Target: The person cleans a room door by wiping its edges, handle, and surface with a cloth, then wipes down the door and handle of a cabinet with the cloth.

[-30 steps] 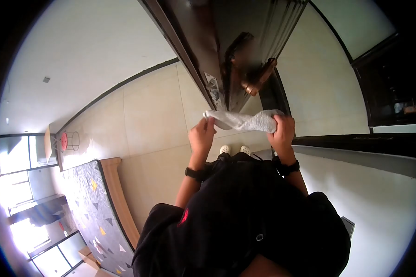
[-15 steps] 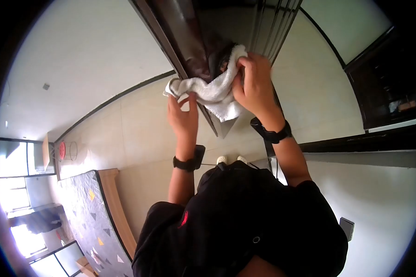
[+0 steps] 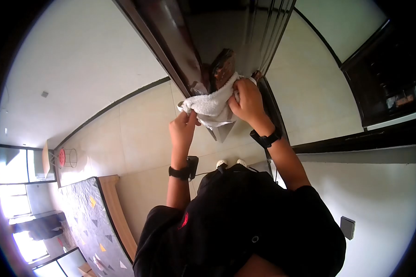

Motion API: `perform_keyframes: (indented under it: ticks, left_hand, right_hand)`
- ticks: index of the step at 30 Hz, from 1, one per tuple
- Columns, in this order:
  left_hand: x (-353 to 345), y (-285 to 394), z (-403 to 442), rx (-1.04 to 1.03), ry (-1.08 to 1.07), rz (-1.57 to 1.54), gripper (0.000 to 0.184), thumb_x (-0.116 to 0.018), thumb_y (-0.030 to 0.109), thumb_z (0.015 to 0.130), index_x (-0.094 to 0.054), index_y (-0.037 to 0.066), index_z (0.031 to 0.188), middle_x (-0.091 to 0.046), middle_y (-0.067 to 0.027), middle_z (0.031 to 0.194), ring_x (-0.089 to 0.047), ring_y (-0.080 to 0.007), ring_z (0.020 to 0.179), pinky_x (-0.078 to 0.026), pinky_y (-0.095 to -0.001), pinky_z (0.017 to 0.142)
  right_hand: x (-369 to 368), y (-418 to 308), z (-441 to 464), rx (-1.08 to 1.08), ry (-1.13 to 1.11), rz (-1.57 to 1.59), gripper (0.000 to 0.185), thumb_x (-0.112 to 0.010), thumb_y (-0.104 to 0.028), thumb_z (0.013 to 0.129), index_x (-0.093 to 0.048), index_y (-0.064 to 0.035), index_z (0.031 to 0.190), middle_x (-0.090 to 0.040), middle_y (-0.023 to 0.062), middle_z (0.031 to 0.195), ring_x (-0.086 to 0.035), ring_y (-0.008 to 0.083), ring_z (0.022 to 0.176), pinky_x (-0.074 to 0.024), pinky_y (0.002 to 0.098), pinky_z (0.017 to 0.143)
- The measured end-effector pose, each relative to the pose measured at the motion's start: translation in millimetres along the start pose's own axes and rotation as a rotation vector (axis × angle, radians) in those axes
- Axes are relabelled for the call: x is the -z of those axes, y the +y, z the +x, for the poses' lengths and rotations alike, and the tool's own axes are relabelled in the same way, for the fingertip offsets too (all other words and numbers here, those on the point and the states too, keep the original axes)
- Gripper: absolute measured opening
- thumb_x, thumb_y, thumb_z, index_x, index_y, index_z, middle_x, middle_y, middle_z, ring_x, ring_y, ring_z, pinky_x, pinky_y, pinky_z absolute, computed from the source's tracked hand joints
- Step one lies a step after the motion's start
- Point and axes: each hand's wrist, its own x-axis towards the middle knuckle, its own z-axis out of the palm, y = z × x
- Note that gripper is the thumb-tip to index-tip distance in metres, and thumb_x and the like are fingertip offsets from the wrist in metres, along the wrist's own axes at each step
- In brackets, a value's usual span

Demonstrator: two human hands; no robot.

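A white cloth [image 3: 210, 105] hangs bunched between two bare hands at the upper centre of the frame, against the lower end of a dark, glossy door [image 3: 217, 32]. The left hand [image 3: 183, 129] pinches the cloth's left end between nearly closed fingers. The right hand [image 3: 248, 102], fingers curled, grips its right side. Pale shoes [image 3: 231, 163] show just below centre; a patterned mattress [image 3: 94, 221] lies at lower left, near a red stool [image 3: 63, 158].
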Motion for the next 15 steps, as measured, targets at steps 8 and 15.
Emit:
perform_keyframes:
  ticks: [8,15]
  left_hand:
    - [0.5,-24.3,-23.7,-0.03,-0.516,0.527,0.016,-0.062,0.017,0.085,-0.068,0.003,0.079,-0.067,-0.0049,0.064,-0.063,-0.0103,0.063,-0.048,-0.0273,0.061]
    - [-1.1,-8.6,-36.3,0.002,0.239,-0.493,0.018,-0.053,0.005,0.092,-0.059,-0.003,0.107,-0.067,-0.0081,0.092,-0.063,-0.0133,0.085,-0.047,-0.0257,0.079]
  right_hand:
    - [5.8,3.2,-21.3,0.025,0.05,0.012,0.03,-0.063,-0.008,0.065,-0.049,-0.0026,0.092,-0.055,0.0148,0.088,-0.053,0.0352,0.085,-0.0448,0.0422,0.075]
    - [8.8,1.1,-27.4,-0.018,0.076,0.04,0.03,-0.063,-0.006,0.065,-0.048,-0.0037,0.091,-0.053,0.0154,0.087,-0.051,0.0356,0.082,-0.0429,0.0428,0.072]
